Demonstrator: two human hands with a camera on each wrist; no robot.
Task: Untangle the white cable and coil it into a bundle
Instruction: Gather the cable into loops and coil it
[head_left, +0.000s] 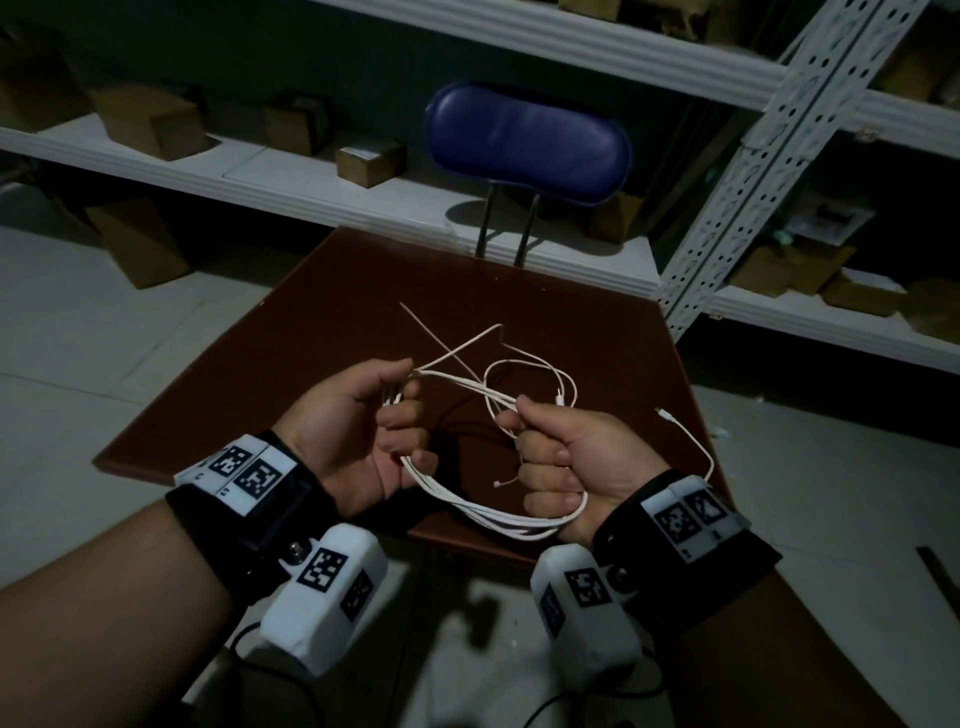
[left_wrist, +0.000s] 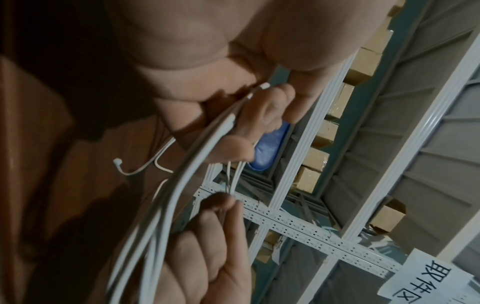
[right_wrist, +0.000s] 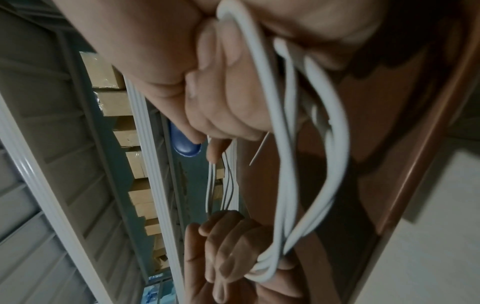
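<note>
The white cable (head_left: 493, 514) hangs in several loops between my two hands above the brown table (head_left: 249, 395). My left hand (head_left: 400, 415) grips one side of the bundle with its fingers curled round the strands. My right hand (head_left: 524, 452) holds the other side in a fist. Loose, crossed loops (head_left: 535, 369) stick out beyond both hands. One free end with a connector (head_left: 662, 413) trails over my right wrist, and a short end (head_left: 498, 484) dangles inside the loop. The left wrist view shows the cable strands (left_wrist: 182, 164) under my curled fingers (left_wrist: 233, 148). In the right wrist view the cable (right_wrist: 281, 127) runs down to the left hand (right_wrist: 233, 246).
A blue-backed chair (head_left: 527, 140) stands behind the table. White metal shelves (head_left: 218, 176) with cardboard boxes (head_left: 150, 124) line the back and right. A thin pale stick (head_left: 431, 338) lies on the table. Pale floor tiles surround it.
</note>
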